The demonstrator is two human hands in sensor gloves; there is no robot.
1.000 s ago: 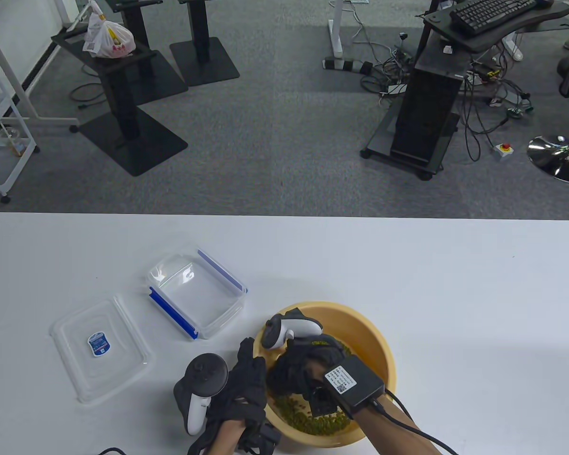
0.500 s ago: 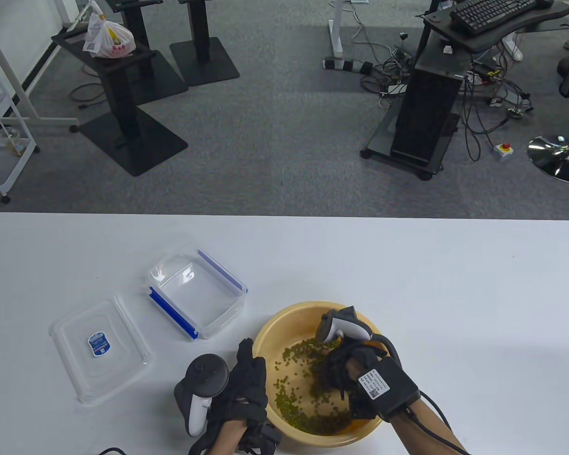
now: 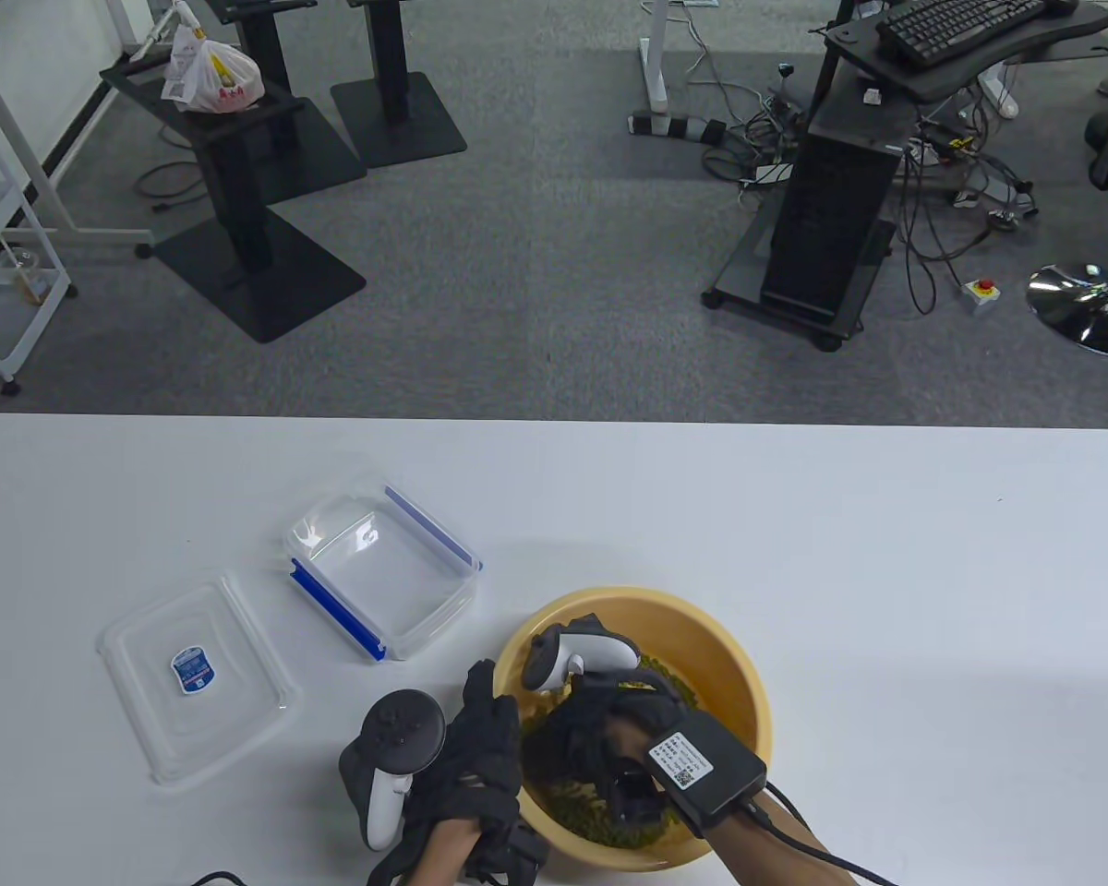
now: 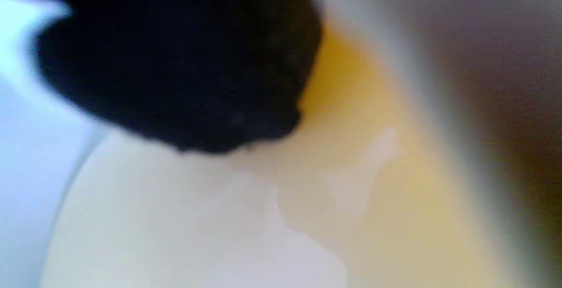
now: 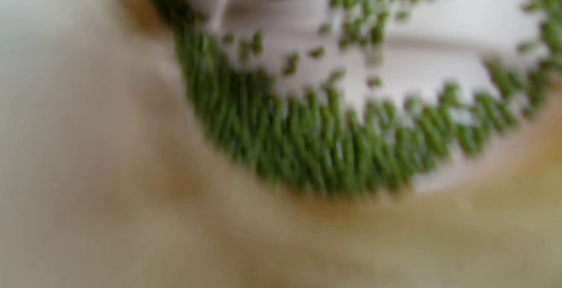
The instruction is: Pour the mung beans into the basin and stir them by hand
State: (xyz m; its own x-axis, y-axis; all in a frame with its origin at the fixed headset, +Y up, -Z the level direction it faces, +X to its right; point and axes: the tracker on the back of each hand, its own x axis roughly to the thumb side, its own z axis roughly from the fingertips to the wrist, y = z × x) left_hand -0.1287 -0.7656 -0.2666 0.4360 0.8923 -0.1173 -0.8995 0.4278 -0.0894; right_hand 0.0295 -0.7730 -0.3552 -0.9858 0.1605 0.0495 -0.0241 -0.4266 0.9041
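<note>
Stirring step in progress; pouring judged complete: the clear container (image 3: 383,572) stands empty on the tabletop (image 3: 886,572), its lid (image 3: 194,678) beside it.

Change over the last second: right hand (image 3: 609,729) swept from the basin's left half to its right side half a second ago, and is now back at the left, near the wall by the left hand. A full back-and-forth stroke, so the stir is under way, not finished.

Mung beans (image 5: 316,147) lie inside the yellow basin (image 3: 729,664), banked in a crescent with bare floor showing, blurred by motion.

Right grip: fingers down among the beans; how far curled, cannot tell.

Left hand (image 3: 471,748): fingers fairly straight, laid against the outer rim, steadying the basin; position unchanged.

Judgement: more passes needed to spread the beans evenly.
</note>
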